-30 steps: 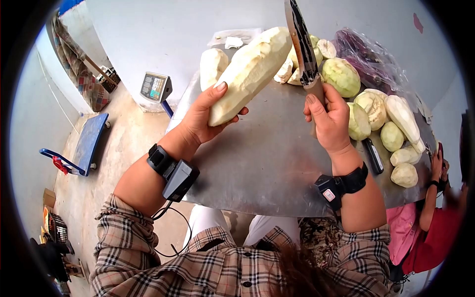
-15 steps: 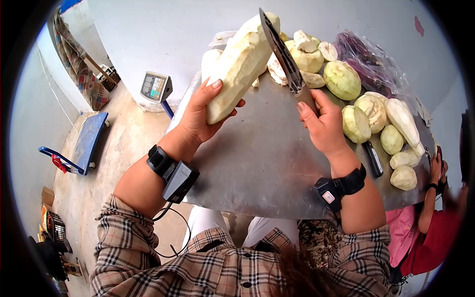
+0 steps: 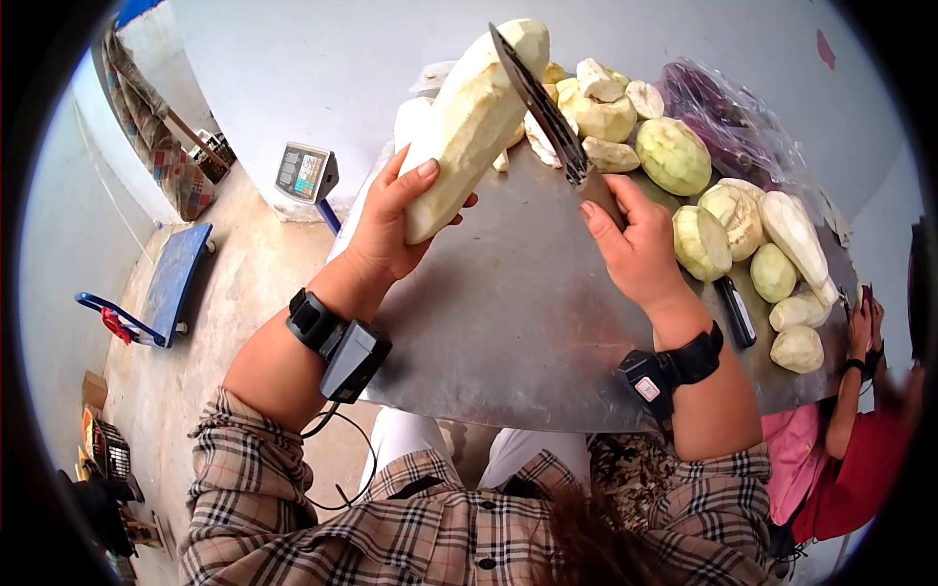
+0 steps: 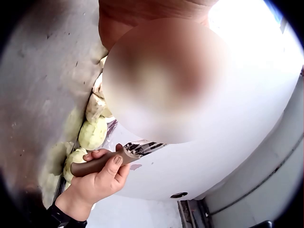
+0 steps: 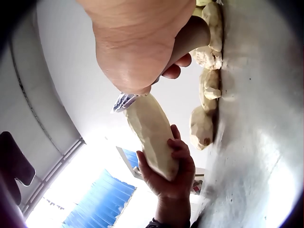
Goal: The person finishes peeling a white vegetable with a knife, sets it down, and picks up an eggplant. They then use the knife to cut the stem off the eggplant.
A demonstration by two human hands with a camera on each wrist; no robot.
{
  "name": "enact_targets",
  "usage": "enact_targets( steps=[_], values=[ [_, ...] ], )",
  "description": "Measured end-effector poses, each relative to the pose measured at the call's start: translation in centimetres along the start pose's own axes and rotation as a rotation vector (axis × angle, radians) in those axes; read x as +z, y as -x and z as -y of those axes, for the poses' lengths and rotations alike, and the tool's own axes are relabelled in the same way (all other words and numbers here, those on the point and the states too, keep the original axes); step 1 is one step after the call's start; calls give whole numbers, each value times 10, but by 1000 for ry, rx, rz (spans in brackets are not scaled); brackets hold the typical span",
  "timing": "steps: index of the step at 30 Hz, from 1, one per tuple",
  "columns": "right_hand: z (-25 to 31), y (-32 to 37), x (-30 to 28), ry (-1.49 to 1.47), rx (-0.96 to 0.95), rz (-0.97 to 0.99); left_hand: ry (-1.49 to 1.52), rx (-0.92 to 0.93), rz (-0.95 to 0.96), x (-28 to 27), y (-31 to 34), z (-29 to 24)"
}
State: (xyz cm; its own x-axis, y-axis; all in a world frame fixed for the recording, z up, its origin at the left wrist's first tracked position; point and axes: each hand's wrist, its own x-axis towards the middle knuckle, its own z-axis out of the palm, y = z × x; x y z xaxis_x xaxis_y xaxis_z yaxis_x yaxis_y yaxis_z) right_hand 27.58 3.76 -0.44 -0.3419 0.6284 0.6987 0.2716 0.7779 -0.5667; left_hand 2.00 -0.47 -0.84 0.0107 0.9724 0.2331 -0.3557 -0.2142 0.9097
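My left hand (image 3: 391,215) grips the lower end of a long, pale peeled eggplant (image 3: 474,117), holding it up at a slant above the metal table. In my right hand (image 3: 640,239) is the brown handle of a knife (image 3: 542,103), its dark-streaked blade pointing up and left. The blade overlaps the eggplant's upper right side in the head view. From the right wrist view, the eggplant (image 5: 152,135) rises out of the left hand (image 5: 173,175), with the blade (image 5: 124,102) at its top end. A blurred patch covers most of the left hand's work in the left wrist view.
Peeled vegetables (image 3: 674,156) line the table's (image 3: 508,322) back and right side. Behind them lies a plastic bag of purple eggplants (image 3: 733,122). A black-handled tool (image 3: 736,313) lies by the right wrist. Another person (image 3: 865,420) is at the right edge.
The knife has swung left and down from near upright, and its blade now crosses the eggplant in view. The eggplant has shifted slightly left and stands steeper.
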Motion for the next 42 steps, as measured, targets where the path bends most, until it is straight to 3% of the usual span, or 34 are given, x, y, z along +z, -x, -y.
enact_targets(
  steps=[13, 19, 22, 28, 42],
  values=[
    [-11, -1, 0, 9, 126, 64, -108, -95, -43, -1, -1, 1],
    [-8, -2, -3, 85, 249, 187, -219, -142, -14, 3, -1, 5],
    [-10, -2, -2, 58, 254, 176, -346, -114, 49, 0, -3, 12],
    [-14, 0, 0, 88, 150, 184, -329, -133, 70, 10, 3, 8],
    [-6, 1, 3, -46, 225, 287, -439, -116, 73, 8, 3, 10]
  ],
)
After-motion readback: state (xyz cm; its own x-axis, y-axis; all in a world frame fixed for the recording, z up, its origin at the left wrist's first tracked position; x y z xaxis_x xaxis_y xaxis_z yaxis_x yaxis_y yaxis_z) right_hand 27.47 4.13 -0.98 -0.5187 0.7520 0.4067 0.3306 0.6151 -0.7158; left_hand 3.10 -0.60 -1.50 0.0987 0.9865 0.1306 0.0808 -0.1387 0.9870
